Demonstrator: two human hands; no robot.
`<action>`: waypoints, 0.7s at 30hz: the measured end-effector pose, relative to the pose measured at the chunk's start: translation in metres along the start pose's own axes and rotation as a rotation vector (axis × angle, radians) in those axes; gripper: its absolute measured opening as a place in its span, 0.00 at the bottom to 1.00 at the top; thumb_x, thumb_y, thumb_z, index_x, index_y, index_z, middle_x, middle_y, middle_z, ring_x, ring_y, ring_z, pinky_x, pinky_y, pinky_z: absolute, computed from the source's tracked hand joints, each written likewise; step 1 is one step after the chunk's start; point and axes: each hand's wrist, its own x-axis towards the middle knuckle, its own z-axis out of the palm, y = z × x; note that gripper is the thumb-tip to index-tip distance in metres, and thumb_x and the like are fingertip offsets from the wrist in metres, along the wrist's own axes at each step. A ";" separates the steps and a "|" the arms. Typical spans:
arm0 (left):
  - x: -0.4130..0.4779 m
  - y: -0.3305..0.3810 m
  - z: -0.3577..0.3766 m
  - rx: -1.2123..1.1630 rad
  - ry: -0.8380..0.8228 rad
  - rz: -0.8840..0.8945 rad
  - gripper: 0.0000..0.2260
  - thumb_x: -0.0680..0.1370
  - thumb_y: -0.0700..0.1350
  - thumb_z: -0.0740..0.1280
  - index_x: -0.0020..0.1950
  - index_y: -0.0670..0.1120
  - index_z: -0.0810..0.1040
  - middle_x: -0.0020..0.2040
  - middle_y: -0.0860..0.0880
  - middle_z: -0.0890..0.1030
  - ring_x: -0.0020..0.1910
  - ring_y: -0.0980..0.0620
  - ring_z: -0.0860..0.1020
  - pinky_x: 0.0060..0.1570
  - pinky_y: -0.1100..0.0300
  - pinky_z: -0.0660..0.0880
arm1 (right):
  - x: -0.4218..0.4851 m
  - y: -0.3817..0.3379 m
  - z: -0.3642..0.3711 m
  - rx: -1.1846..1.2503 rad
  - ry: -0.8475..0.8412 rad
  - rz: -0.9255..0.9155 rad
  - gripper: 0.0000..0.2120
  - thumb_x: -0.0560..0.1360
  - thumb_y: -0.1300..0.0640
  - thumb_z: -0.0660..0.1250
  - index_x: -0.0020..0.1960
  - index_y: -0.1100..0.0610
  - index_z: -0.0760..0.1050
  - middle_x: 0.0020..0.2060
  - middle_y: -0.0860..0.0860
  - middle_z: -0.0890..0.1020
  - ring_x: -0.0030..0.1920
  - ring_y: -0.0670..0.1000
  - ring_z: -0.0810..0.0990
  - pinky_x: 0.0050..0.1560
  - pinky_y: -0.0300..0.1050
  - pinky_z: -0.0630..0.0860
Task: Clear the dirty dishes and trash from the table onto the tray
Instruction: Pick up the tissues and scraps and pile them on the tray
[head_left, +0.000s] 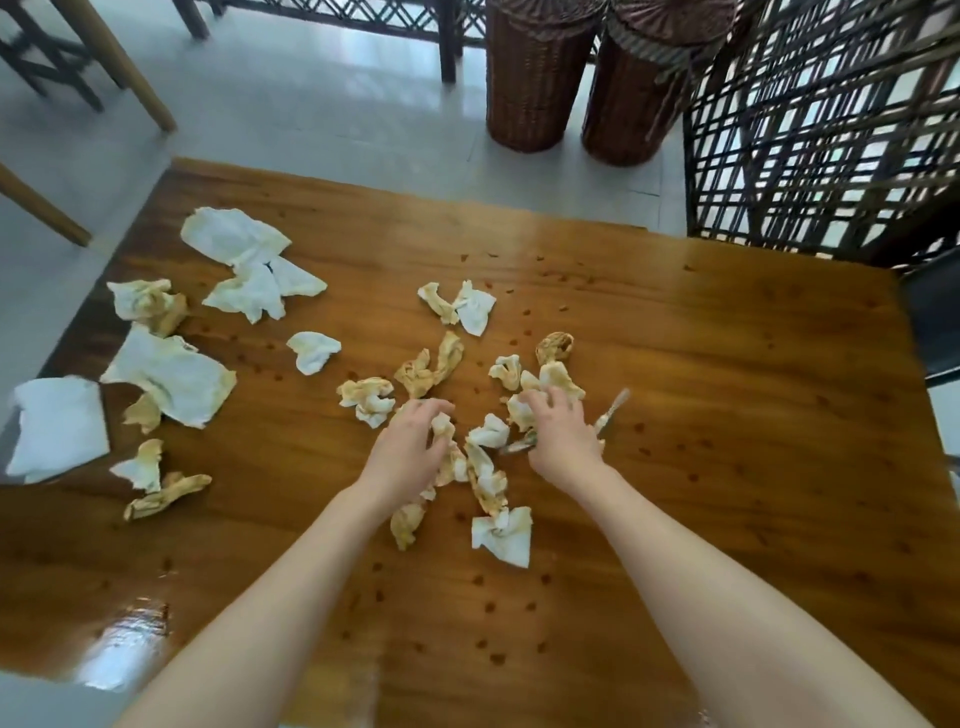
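Loads of crumpled, brown-stained white paper napkins are strewn mid-frame across the glossy wooden table. One wad's pinched by the left hand, another's clawed by the right hand. The thin metal spoon is found under the right hand, handle slanting upper right. No tray's seen.

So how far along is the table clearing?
No dishes show on the wooden table; no tray in view. The left hand and right hand grip stained napkins mid-table, beside a spoon. Still to go: the spoon, larger napkins near the left edge, brown specks.
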 end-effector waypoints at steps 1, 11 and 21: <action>0.002 0.000 0.000 0.003 -0.010 0.011 0.15 0.81 0.45 0.62 0.67 0.51 0.72 0.65 0.52 0.72 0.62 0.54 0.72 0.61 0.59 0.71 | -0.001 0.000 0.001 0.005 0.028 -0.001 0.35 0.70 0.70 0.65 0.70 0.44 0.60 0.72 0.54 0.58 0.70 0.59 0.59 0.59 0.58 0.73; 0.021 0.017 0.000 0.032 -0.086 0.092 0.14 0.80 0.43 0.61 0.66 0.53 0.72 0.63 0.53 0.72 0.62 0.54 0.72 0.61 0.55 0.71 | -0.020 0.015 -0.007 0.223 0.277 0.030 0.14 0.74 0.70 0.62 0.51 0.52 0.74 0.49 0.48 0.69 0.48 0.51 0.73 0.38 0.43 0.72; 0.053 0.070 0.034 0.269 -0.194 0.213 0.23 0.75 0.48 0.68 0.70 0.53 0.67 0.66 0.48 0.69 0.64 0.47 0.71 0.58 0.53 0.72 | -0.038 0.062 -0.045 0.320 0.441 0.142 0.09 0.74 0.65 0.67 0.46 0.51 0.75 0.47 0.47 0.71 0.43 0.45 0.73 0.36 0.35 0.71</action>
